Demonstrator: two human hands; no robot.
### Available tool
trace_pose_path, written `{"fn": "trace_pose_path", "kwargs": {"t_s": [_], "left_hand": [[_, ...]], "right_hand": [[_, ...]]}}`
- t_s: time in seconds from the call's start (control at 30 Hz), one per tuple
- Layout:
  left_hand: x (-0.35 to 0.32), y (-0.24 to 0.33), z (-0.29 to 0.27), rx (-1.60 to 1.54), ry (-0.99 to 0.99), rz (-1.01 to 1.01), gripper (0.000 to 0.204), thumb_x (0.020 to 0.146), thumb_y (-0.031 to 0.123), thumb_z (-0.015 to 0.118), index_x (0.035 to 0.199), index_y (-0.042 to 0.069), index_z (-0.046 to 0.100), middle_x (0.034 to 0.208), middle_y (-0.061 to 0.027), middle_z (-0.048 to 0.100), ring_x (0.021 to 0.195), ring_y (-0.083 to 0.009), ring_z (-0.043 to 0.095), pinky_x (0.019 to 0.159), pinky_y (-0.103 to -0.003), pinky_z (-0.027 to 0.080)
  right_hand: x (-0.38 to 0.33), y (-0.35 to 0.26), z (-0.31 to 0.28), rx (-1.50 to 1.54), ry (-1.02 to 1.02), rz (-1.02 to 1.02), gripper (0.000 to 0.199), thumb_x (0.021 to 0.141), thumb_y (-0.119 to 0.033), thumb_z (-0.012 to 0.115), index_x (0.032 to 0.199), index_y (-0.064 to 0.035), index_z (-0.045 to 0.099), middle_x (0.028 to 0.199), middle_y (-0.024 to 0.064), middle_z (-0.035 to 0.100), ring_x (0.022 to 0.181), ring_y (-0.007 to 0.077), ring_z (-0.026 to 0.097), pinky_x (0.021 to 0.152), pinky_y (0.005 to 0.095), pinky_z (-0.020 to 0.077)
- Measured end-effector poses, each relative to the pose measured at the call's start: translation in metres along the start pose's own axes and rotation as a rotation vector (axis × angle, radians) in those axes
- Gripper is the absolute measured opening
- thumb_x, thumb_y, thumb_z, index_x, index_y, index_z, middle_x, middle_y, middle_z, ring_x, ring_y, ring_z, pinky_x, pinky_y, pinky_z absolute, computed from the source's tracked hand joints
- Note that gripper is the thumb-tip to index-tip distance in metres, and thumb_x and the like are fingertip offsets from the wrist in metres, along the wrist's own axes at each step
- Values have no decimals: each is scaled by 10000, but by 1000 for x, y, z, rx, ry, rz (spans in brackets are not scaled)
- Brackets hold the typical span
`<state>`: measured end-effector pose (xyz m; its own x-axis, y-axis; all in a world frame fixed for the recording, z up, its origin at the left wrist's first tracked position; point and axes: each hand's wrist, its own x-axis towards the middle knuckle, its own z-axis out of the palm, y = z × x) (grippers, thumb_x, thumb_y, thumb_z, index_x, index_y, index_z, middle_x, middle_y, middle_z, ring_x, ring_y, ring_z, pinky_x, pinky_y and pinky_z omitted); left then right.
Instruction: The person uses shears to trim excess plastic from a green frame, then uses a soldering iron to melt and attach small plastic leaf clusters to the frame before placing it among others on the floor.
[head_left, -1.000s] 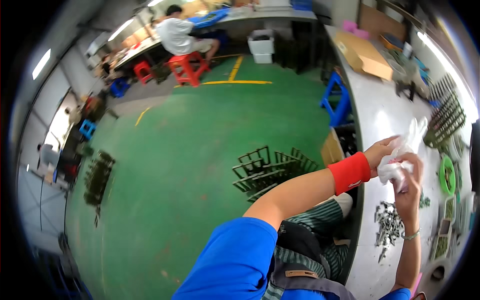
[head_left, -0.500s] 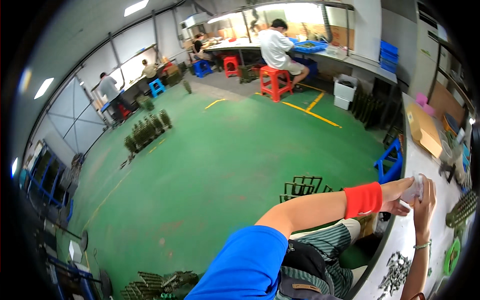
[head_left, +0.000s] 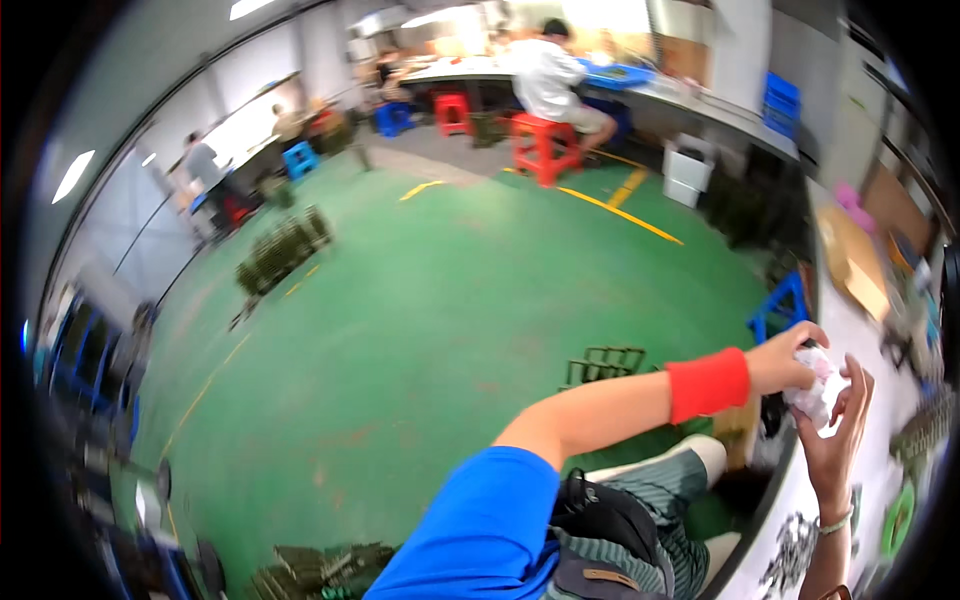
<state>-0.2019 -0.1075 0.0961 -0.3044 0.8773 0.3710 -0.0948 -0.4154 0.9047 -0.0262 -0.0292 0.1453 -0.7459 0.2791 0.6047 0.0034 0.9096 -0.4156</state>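
Observation:
A crumpled white wad, thin like plastic film or tissue, is between my hands over the bench at the right. My left hand, with a red band at the wrist, is closed round its upper left side. Just below and to the right, my right hand has its thumb and fingers spread apart, the thumb close to the wad's lower edge; whether it touches is blurred. Small grey metal parts lie in a pile on the white bench, left of my right forearm.
Farther along the bench lies a cardboard box. A green ring-shaped object sits at the far right. A blue stool and dark metal frames stand beside the bench on the green floor. Several people work at distant benches; one sits on a red stool.
My right hand's fingers have spread away from the wad, while my left hand has closed more round it. The wad looks more bunched up and sits slightly lower. The view has shifted a little.

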Motion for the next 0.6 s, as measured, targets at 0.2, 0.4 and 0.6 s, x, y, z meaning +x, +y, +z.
{"fn": "trace_pose_path", "kwargs": {"t_s": [0.2, 0.4, 0.6], "left_hand": [[12, -30, 37, 71, -534, -77, 886, 752, 102, 648, 1520, 4, 216, 1454, -162, 346, 1359, -264, 352, 1137, -380, 311], [-3, -30, 168, -203, -1302, -586, 853, 896, 15, 633, 1564, 106, 111, 1313, -123, 428, 1168, -209, 531, 974, -325, 464], [-68, -33, 272, -27, -1910, -451, 408, 931, -36, 538, 1337, -11, 504, 1245, -105, 582, 1115, -180, 593, 964, -297, 457]], "right_hand": [[-47, 1, -32, 72, -249, 217, 658, 749, -75, 747, 1356, -41, 496, 1383, 190, 471, 1220, 363, 537, 992, 423, 469], [-213, -86, -57, -72, 417, 657, 402, 786, 29, 673, 1169, -86, 630, 1075, 118, 639, 880, 300, 657, 745, 371, 535], [-358, -258, 15, 331, 1255, 1299, 265, 830, 30, 554, 1078, -18, 633, 955, 30, 654, 884, 76, 597, 764, 243, 492]]}}
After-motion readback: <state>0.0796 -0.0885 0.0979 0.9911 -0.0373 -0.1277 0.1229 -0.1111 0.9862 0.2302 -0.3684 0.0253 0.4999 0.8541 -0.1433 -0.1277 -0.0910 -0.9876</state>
